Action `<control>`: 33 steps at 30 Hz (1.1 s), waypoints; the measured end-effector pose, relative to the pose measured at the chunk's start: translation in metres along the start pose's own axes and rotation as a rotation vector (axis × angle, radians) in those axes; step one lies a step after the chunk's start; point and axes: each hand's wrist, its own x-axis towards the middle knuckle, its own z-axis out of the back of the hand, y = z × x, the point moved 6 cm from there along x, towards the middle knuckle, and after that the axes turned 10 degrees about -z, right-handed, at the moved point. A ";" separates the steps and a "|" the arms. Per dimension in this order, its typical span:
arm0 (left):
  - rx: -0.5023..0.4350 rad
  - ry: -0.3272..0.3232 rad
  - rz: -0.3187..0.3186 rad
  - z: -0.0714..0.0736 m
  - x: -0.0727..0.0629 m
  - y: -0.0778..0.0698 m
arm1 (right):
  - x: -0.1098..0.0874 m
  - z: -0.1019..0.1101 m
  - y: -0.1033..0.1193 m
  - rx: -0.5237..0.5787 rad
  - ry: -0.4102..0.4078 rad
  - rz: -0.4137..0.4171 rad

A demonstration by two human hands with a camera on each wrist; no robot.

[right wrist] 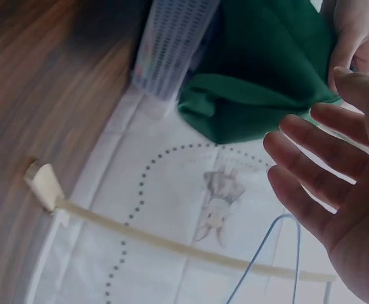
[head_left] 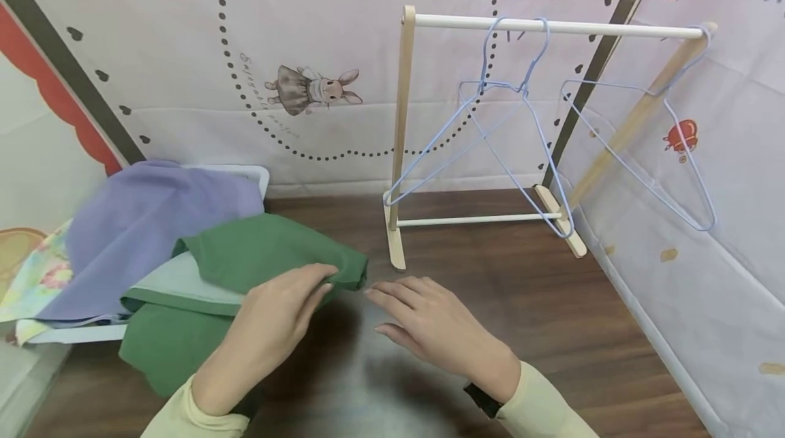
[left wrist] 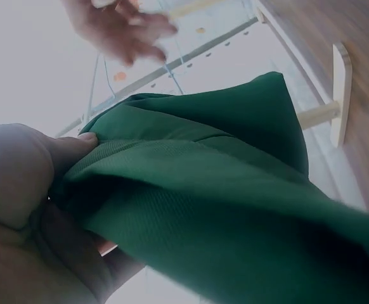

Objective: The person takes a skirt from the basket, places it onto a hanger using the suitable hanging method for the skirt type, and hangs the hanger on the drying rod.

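Note:
A dark green piece of clothing (head_left: 264,254) with a pale lining hangs out of the basket at the left, partly lifted. My left hand (head_left: 276,322) pinches its edge between thumb and fingers, as the left wrist view shows with the green cloth (left wrist: 191,171) stretching away from the thumb. Just right of the cloth's near end, my right hand (head_left: 435,322) hovers with its fingers spread and fairly straight. In the right wrist view the open palm and fingers (right wrist: 324,145) overlap the lower edge of the green cloth (right wrist: 260,76).
A white basket (head_left: 80,334) at the left holds a purple cloth (head_left: 159,206) and a flowered cloth (head_left: 52,268). A wooden rack (head_left: 401,118) stands at the back right, with blue wire hangers (head_left: 540,131) on its white bar (head_left: 582,27). Printed sheets line the walls.

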 end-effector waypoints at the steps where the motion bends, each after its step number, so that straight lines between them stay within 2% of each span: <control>1: -0.003 0.010 0.002 -0.002 0.001 0.000 | 0.002 0.000 0.001 0.005 0.001 0.002; 10: -0.035 0.051 0.010 -0.013 0.006 0.001 | 0.012 0.003 -0.002 0.013 -0.003 -0.023; 18: -0.069 0.027 -0.008 -0.017 0.008 0.004 | 0.020 0.003 -0.002 0.025 -0.020 -0.021; 22: -0.106 0.021 0.011 -0.019 0.006 0.005 | 0.023 0.002 0.002 0.037 -0.045 -0.006; 27: -0.181 -0.022 0.040 -0.020 0.003 0.005 | 0.026 -0.001 0.009 0.046 -0.070 0.025; 33: -0.221 -0.069 0.109 -0.021 0.005 0.007 | 0.031 -0.004 0.014 0.046 -0.097 0.044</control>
